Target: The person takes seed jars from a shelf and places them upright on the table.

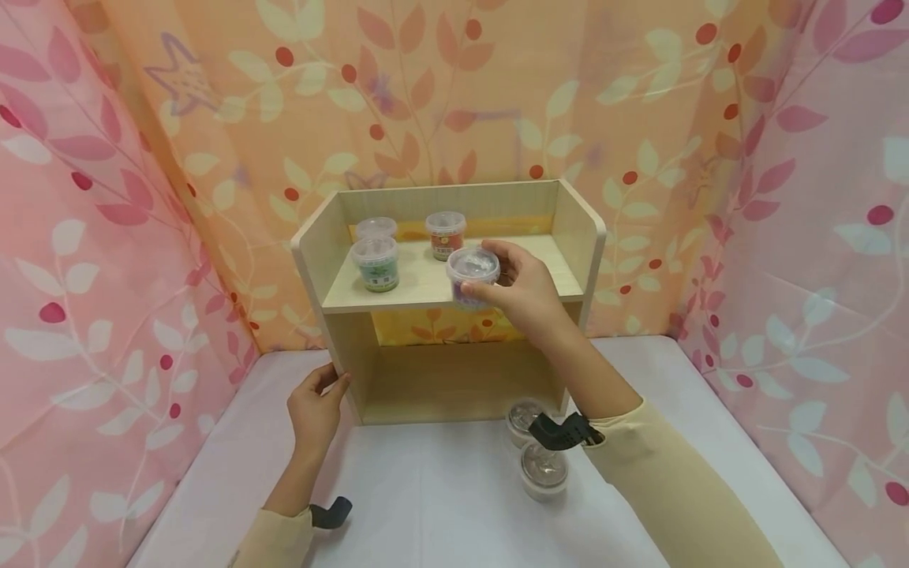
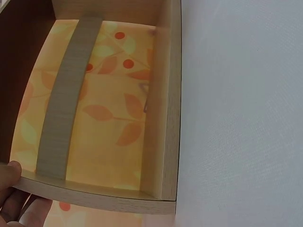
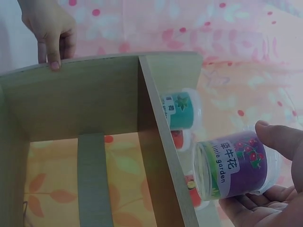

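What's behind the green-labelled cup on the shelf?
Another cup: its clear lid shows in the head view, but the green-labelled cup covers most of its body there.

- And there's the cup, purple-labelled, clear lid on; it's up in the right hand, roughly upright at the upper board's front edge;
- here's the shelf, pale wood, two-tiered, standing upright; the left hand pinches its side edge.

Three tubs on upper shelf, two tubs on table
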A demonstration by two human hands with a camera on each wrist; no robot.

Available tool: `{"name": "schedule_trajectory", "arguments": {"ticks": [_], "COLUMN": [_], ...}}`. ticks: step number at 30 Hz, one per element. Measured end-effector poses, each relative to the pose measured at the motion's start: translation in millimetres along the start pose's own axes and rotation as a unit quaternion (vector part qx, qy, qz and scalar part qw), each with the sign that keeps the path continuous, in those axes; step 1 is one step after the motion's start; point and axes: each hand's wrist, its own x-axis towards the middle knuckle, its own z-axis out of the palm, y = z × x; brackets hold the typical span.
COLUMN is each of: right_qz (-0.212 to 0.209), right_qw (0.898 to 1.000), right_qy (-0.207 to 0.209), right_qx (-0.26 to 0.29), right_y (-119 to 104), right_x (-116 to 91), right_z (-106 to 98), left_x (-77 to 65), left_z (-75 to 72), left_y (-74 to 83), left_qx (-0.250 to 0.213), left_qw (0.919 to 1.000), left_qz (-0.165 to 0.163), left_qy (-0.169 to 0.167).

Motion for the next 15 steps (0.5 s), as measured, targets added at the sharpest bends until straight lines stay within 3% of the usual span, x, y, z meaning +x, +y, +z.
{"name": "schedule_trajectory", "arguments": {"ticks": [15], "right_qz": [-0.004], "right_qw": [1.0], "right_qy": [-0.013], "right_qx": [0.016], "right_y": [12], "right_x": [-32], "right_z": [8], "left_x": [0.8], "left_z": [0.2], "left_y": [-4.2], "left_qx": [0.014], "left_qw": [0.9999], "left_qz": [0.001], "left_qy": [0.004]}}
